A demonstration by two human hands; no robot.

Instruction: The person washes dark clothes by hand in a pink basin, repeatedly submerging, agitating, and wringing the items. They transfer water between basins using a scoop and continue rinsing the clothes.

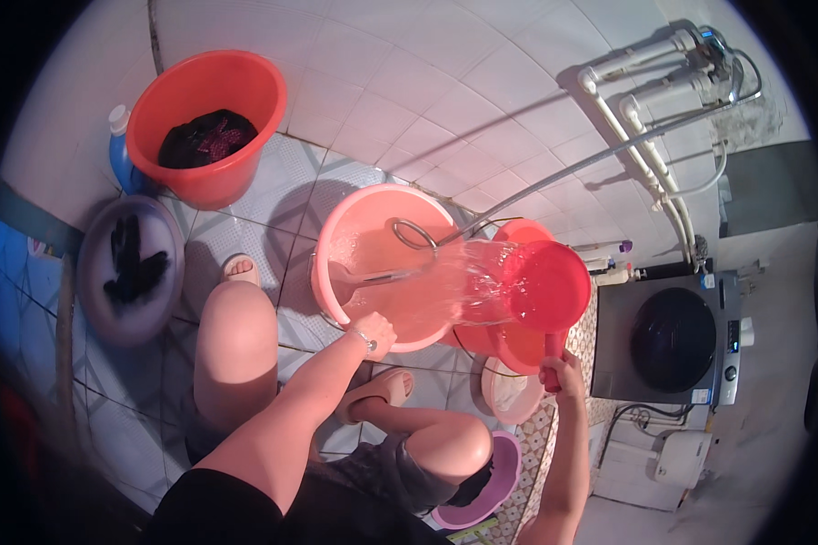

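Observation:
My right hand (pixel 564 375) grips the handle of a red plastic dipper (pixel 552 286), which is tilted so that water pours from it into a large pink plastic basin (pixel 324 272). My left hand (pixel 375 335) rests on the near rim of that basin; its fingers are curled and partly hidden, so I cannot tell whether they grip the rim. Water and a metal shower hose (pixel 559 176) are in the basin, the hose running down from the wall and ending in a shower head (pixel 341 281). A red tub (pixel 528 351) stands beneath the dipper, partly hidden.
A red bucket (pixel 245 170) with dark clothes stands beside a blue bottle (pixel 119 160). Near it a purple basin (pixel 136 327) holds dark cloth. On the right are a small pink basin (pixel 535 402), another purple basin (pixel 501 490) and a front-loading washing machine (pixel 613 340).

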